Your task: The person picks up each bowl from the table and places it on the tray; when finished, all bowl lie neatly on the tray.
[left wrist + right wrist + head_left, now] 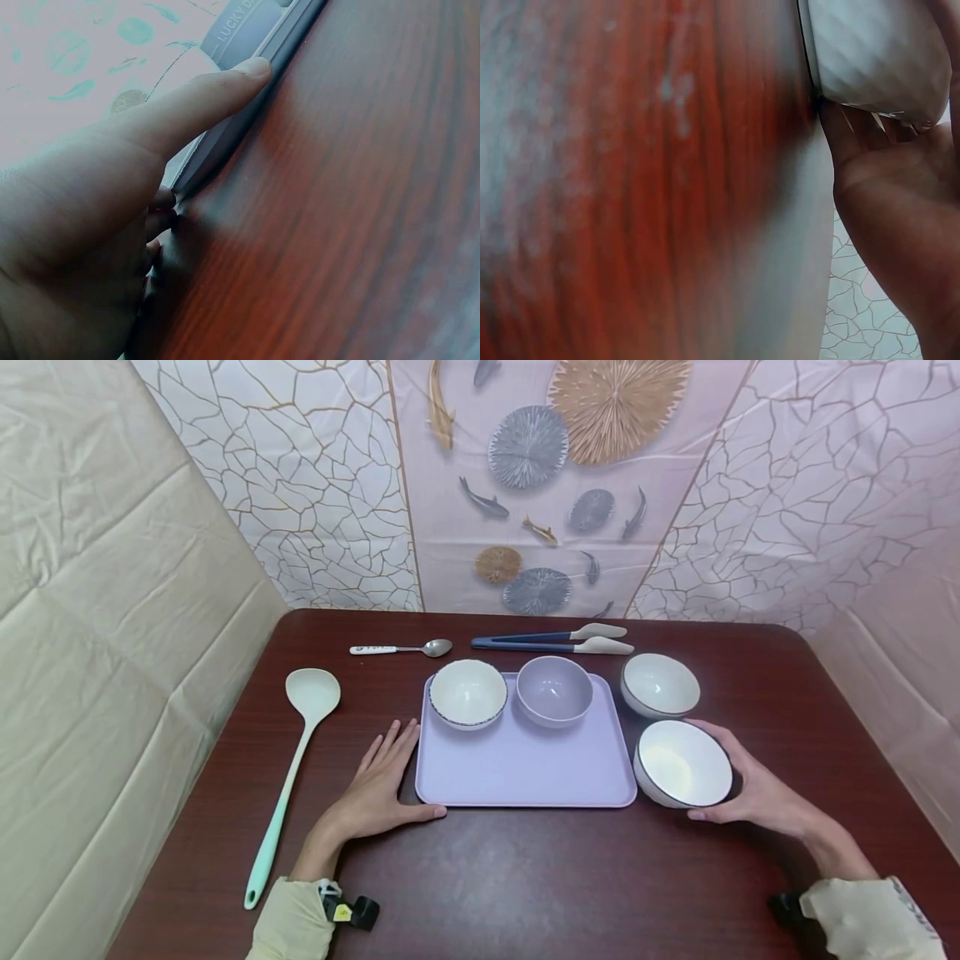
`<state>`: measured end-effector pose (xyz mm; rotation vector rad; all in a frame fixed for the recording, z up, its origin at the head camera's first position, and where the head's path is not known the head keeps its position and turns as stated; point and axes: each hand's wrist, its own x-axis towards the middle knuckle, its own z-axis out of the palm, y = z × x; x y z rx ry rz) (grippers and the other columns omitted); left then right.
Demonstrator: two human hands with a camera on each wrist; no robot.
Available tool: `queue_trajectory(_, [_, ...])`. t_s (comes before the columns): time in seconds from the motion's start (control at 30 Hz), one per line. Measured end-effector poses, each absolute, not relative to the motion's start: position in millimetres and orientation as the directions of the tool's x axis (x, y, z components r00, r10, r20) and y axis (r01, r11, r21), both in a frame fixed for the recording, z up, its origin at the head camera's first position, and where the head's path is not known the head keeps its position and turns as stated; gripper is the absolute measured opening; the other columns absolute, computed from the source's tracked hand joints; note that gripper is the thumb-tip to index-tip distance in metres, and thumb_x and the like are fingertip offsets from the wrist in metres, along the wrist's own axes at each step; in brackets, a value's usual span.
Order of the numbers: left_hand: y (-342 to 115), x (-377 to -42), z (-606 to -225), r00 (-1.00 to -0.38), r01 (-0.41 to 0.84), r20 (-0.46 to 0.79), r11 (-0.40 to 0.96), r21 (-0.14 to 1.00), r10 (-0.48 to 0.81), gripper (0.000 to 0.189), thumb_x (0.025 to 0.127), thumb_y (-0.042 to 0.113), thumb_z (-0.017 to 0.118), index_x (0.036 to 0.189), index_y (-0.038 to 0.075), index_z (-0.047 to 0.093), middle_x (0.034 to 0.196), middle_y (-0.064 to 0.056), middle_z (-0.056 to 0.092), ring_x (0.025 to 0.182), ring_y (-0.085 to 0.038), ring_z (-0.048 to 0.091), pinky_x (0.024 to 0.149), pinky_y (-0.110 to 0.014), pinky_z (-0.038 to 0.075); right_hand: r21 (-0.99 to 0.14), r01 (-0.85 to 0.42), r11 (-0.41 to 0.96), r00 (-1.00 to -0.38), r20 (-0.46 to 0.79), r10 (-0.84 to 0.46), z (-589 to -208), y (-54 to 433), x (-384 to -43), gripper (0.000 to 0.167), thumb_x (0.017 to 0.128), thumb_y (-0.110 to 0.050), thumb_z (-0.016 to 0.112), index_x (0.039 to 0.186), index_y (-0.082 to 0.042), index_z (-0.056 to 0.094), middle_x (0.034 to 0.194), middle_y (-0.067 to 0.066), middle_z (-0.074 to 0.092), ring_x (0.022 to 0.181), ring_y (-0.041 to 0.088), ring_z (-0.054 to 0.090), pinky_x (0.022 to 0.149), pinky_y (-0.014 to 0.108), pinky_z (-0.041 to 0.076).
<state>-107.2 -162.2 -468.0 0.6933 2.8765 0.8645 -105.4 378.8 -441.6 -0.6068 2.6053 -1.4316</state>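
My left hand point(378, 789) lies at the lower left corner of a lilac tray point(525, 777), fingers spread along its left side. In the left wrist view its thumb point(217, 94) touches the tray's edge. On the tray stand a white bowl with a dark speckled rim point(468, 693) and a lilac bowl point(555, 689). Right of the tray, my right hand point(757, 785) grips a white bowl with a dark rim point(684, 764) from its right side, thumb in front and fingers behind. The right wrist view shows that bowl's dimpled outer wall point(881, 56).
Behind the gripped bowl stands another white bowl point(660, 685). Blue tongs with pale tips point(555, 639) and a small spoon point(405, 648) lie along the table's back. A long pale ladle with a mint handle point(296, 768) lies at the left. Patterned cloth point(525, 527) hangs behind the table.
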Motion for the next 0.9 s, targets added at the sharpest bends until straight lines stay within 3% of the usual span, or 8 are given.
queue_trajectory(0.37, [-160.9, -106.2, -468.9, -0.897, 0.402, 0.068, 0.743, 0.535, 0.436, 0.121, 0.073, 0.07, 0.072, 0.158, 0.007, 0.013, 0.162, -0.01, 0.014, 0.149, -0.029, 0.003, 0.117, -0.049, 0.003, -0.875, -0.225, 0.428, -0.952, 0.103, -0.289, -429.2, 384.5, -97.7, 0.114, 0.062, 0.014, 0.085, 0.155, -0.014, 0.026, 0.147, 0.006, 0.037, 0.123, 0.012, 0.039, 0.094, 0.015, 0.032])
queue_trajectory(0.63, [-161.2, -106.7, -468.4, -0.897, 0.403, 0.07, 0.741, 0.537, 0.437, 0.12, 0.073, 0.071, 0.071, 0.157, 0.007, 0.014, 0.162, -0.011, 0.014, 0.148, -0.03, 0.003, 0.117, -0.05, 0.003, -0.875, -0.158, 0.458, -0.987, 0.153, -0.049, -415.5, 391.4, -89.2, 0.105, 0.071, 0.016, 0.078, 0.155, -0.02, 0.025, 0.145, 0.004, 0.034, 0.124, 0.011, 0.034, 0.091, 0.01, 0.03])
queue_trajectory(0.9, [-162.2, -107.6, -467.4, -0.898, 0.4, 0.068, 0.744, 0.535, 0.435, 0.121, 0.073, 0.072, 0.07, 0.158, 0.008, 0.014, 0.162, -0.01, 0.014, 0.148, -0.03, 0.003, 0.117, -0.05, 0.003, -0.847, -0.047, 0.529, -0.965, 0.176, 0.197, -403.0, 378.5, -82.9, 0.103, 0.074, 0.002, 0.083, 0.153, -0.024, 0.024, 0.144, 0.003, 0.031, 0.123, 0.014, 0.034, 0.087, 0.006, 0.032])
